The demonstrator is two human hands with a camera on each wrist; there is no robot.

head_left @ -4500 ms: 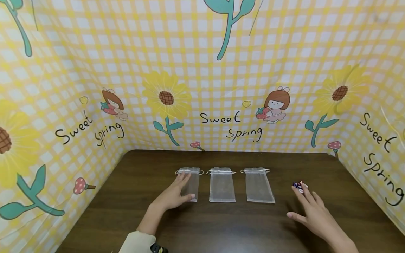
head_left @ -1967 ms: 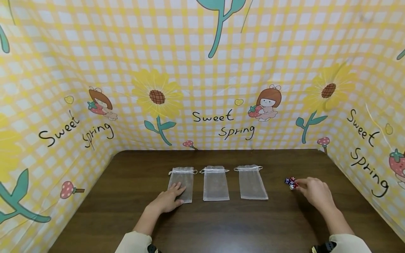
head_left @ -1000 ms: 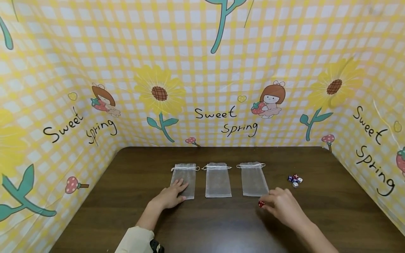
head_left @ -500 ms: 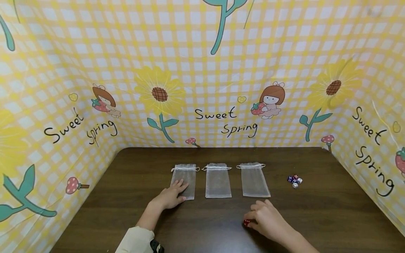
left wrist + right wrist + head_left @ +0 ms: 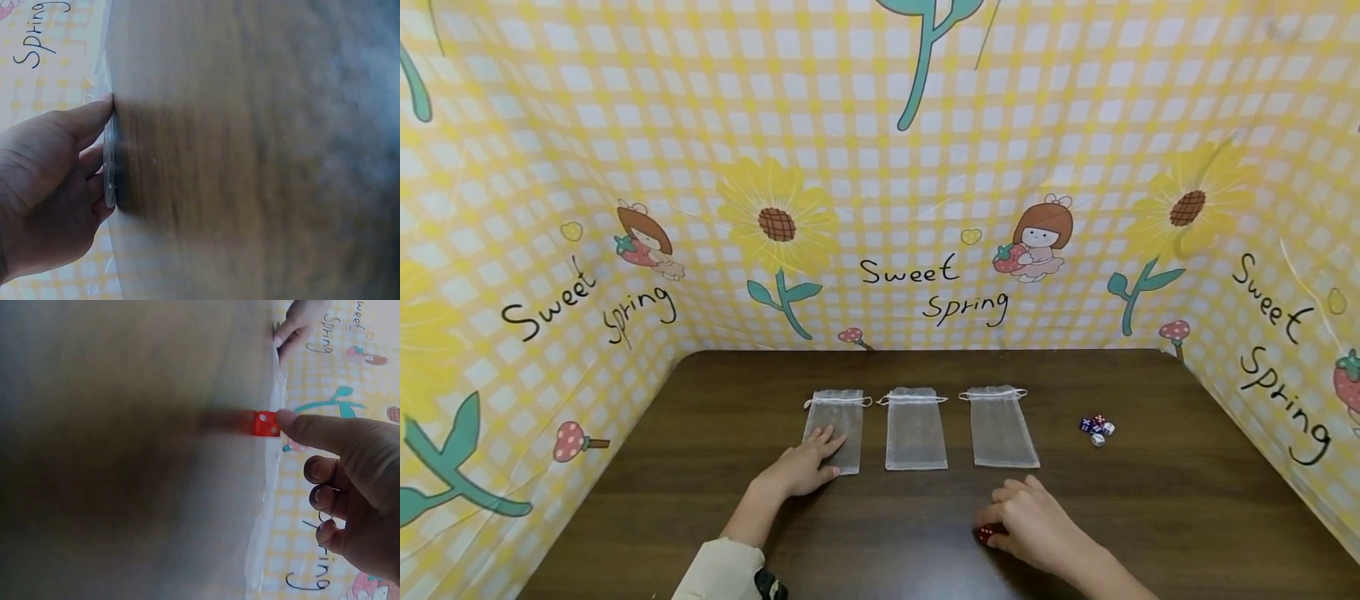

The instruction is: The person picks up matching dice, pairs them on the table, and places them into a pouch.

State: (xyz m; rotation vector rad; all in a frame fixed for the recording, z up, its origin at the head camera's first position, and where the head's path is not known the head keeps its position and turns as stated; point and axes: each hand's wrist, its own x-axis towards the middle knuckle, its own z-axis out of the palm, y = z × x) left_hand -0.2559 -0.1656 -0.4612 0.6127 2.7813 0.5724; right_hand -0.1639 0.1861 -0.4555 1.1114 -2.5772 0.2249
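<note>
My right hand [image 5: 1037, 517] pinches a red die [image 5: 987, 536] with white pips, low over the table in front of the right bag. In the right wrist view the thumb touches one side of this die [image 5: 267, 424] and the other fingers curl below. My left hand [image 5: 801, 467] rests on the lower part of the left mesh drawstring bag [image 5: 842, 410], its fingers spread. Beside that bag lie the middle bag [image 5: 916, 433] and the right bag [image 5: 1002, 429], both flat and apart. Further right sits a small cluster with a white die [image 5: 1097, 440] and several blue and red ones.
The dark wooden table [image 5: 865, 533] is enclosed at the back and sides by a yellow checked cloth [image 5: 910, 183] printed with flowers. White cords stick out at the bags' upper ends.
My right hand took the red die from the cluster and moved it left and toward the front edge. My left hand slid slightly lower on its bag, then stayed still.
</note>
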